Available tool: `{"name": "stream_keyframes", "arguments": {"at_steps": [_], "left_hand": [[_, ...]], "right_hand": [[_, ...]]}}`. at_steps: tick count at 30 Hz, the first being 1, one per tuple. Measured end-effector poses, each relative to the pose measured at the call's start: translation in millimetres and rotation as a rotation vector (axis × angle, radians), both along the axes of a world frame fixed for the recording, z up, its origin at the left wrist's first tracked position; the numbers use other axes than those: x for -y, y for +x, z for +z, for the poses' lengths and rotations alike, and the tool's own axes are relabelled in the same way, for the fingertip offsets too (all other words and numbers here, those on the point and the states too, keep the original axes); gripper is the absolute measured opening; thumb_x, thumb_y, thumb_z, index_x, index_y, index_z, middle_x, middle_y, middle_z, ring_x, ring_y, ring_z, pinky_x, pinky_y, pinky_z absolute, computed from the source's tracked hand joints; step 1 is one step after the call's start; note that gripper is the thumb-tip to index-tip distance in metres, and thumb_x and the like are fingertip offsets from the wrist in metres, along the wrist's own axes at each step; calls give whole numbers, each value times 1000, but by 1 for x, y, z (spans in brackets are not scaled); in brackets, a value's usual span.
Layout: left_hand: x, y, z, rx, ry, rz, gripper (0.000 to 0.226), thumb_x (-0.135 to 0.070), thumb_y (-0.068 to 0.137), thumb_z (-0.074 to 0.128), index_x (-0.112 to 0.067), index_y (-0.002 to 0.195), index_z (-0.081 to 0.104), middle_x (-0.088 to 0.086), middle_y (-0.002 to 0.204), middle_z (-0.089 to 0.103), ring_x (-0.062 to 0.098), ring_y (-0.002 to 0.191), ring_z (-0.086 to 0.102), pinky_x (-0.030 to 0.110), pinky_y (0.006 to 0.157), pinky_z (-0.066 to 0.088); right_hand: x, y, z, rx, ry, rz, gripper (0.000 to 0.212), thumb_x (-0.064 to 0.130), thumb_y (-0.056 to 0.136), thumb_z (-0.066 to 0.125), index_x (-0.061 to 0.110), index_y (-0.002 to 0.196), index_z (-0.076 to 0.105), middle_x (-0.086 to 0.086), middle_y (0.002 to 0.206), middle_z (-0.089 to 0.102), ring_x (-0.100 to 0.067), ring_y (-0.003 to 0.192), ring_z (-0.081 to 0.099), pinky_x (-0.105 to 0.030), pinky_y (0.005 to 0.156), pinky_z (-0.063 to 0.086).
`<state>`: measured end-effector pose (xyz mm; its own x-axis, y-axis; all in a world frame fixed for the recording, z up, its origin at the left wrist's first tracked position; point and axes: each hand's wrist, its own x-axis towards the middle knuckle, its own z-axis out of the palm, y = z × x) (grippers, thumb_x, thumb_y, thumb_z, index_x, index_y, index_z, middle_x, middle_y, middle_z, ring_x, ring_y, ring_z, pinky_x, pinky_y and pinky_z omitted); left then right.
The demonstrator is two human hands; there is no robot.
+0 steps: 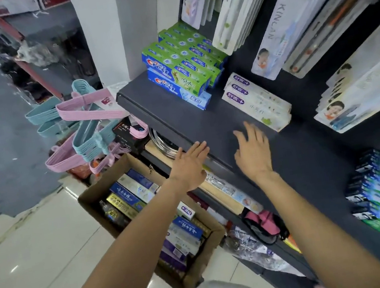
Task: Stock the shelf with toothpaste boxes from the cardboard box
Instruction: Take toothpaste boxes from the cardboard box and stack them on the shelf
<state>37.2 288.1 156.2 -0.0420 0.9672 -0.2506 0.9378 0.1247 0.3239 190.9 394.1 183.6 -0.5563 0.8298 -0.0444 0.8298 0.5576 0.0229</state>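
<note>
Over the dark shelf [205, 120], both hands empty. Left hand [189, 166] flat, fingers straight and together, at the shelf's front edge. Right hand [252, 150] fingers spread, above the shelf top; contact unclear. White toothpaste boxes [256, 100] just at 1 o'clock of the right hand, not touching. Green-blue toothpaste stack [183, 68] at 11 o'clock, well apart. Cardboard box [150, 214] on floor at 7 o'clock, still holding toothpaste boxes.
</note>
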Motion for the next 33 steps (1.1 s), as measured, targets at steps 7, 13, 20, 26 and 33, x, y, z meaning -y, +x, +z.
{"name": "stream_keyframes", "arguments": {"at_steps": [7, 13, 20, 26, 33], "left_hand": [[116, -56, -42, 396, 259, 453, 15, -17, 86, 58, -15, 102, 59, -2, 87, 59, 19, 84, 56, 39, 77, 46], [192, -134, -99, 381, 8, 495, 8, -21, 88, 58, -25, 92, 53, -8, 85, 56, 9, 76, 50, 21, 64, 35], [186, -170, -218, 224, -246, 242, 37, -28, 88, 57, -22, 125, 55, -2, 120, 59, 17, 109, 53, 25, 91, 42], [141, -111, -314, 204, -323, 3, 51, -37, 86, 60, -23, 132, 46, 2, 131, 52, 22, 124, 44, 36, 104, 37], [134, -38, -387, -201, -480, -483, 76, -46, 86, 60, -10, 144, 26, 10, 139, 43, 28, 124, 42, 38, 99, 36]], "right_hand": [[152, -14, -44, -215, -422, -32, 30, 15, 88, 55, 19, 117, 59, -3, 105, 66, -25, 95, 62, -37, 80, 52], [196, -70, -140, -325, -900, -245, 33, 15, 92, 57, 20, 124, 50, 14, 90, 61, -12, 91, 62, -32, 82, 52], [198, -78, -309, -220, -980, -526, 41, 10, 87, 63, 14, 126, 53, -7, 124, 59, -24, 114, 55, -37, 96, 45], [194, -55, -400, 101, -818, -386, 66, 28, 81, 71, 22, 138, 38, -7, 136, 48, -26, 128, 43, -41, 101, 42], [211, -13, -450, 460, -623, -153, 93, 54, 72, 71, 24, 140, 16, -15, 138, 30, -33, 125, 39, -45, 95, 45]]}}
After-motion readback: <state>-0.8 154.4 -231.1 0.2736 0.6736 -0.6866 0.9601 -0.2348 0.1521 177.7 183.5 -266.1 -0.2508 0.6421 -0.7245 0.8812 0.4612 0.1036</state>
